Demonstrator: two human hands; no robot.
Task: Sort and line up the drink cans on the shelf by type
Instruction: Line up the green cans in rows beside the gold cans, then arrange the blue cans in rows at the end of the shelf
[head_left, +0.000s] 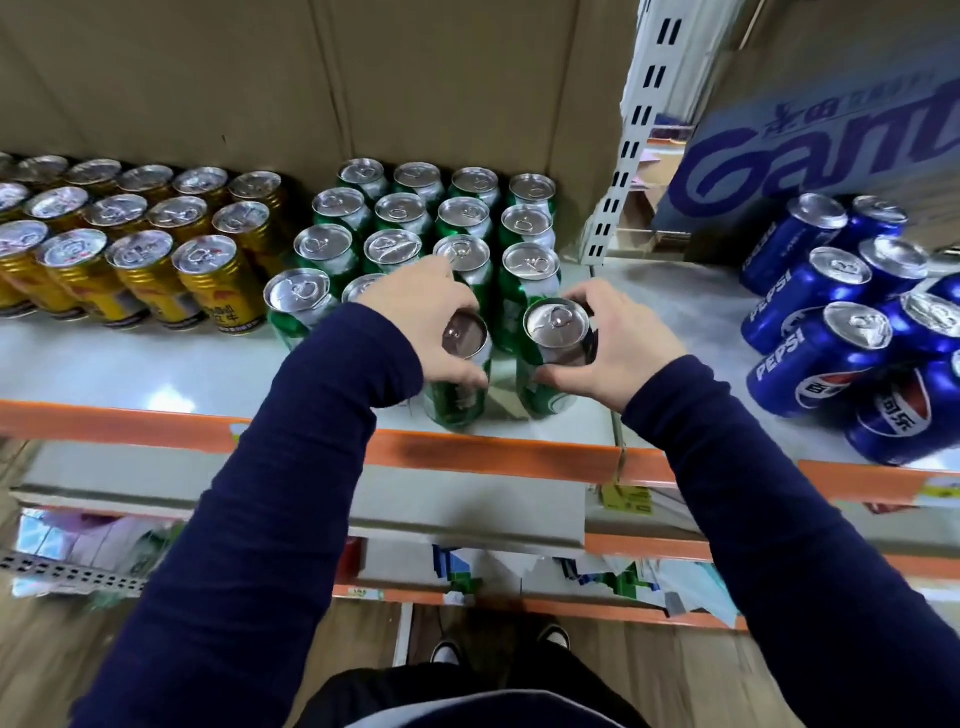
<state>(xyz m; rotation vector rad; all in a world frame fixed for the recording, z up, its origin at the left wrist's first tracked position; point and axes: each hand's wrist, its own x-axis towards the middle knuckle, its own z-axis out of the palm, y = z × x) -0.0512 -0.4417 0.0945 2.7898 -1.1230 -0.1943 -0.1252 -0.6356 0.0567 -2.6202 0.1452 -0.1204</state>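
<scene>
On a shop shelf (130, 374) edged in orange, a person in dark blue sleeves (322, 426) takes hold of two green drink cans at the front of a four-wide block. The left hand (421, 322) curls its fingers round the top of the left-hand can (460, 387), hiding part of the lid. The right hand (623, 343) clamps thumb and fingers round the rim of the right-hand can (550, 364), just beside it at three o'clock. Both cans are upright near the shelf's front edge, their brand unreadable.

Fourteen more green cans (400, 210) stand in rows at twelve o'clock of the hands. One is half hidden behind the left wrist, making sixteen green in all.

At nine o'clock, gold Red Bull cans (204, 254) stand in three rows, some fifteen tops showing. The frame's left edge cuts the rows off.

At three o'clock, at least eight blue Pepsi cans (839, 265) are bunched together, and the right edge cuts off more.

Behind them a cardboard carton (810, 150) shows blue lettering, cropped after "Gant". A slotted upright (639, 140) divides the bays.

Below, at six o'clock, the goods on a lower shelf (467, 499) are too blurred to name.
</scene>
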